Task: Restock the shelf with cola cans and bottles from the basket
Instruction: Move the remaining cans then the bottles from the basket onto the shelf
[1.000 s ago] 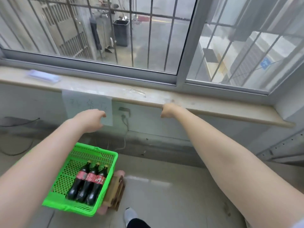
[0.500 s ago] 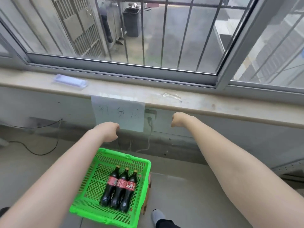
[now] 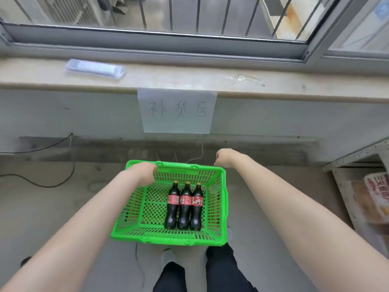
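- Fingers curled under on both hands; what they grip, if anything, cannot tell.
- Left hand (image 3: 145, 172) over far-left rim of basket (image 3: 223, 207); contact unclear.
- Right hand (image 3: 226, 157) beyond far-right corner, apart from it.
- Three bottles (image 3: 185, 205) lie side by side in basket, caps far.
- Shelf (image 3: 357, 159) at right edge.

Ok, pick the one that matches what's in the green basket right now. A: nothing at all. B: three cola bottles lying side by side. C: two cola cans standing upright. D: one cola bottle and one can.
B: three dark cola bottles with red labels lie side by side on the floor of the green basket, caps pointing toward the window wall; no cans show in it.
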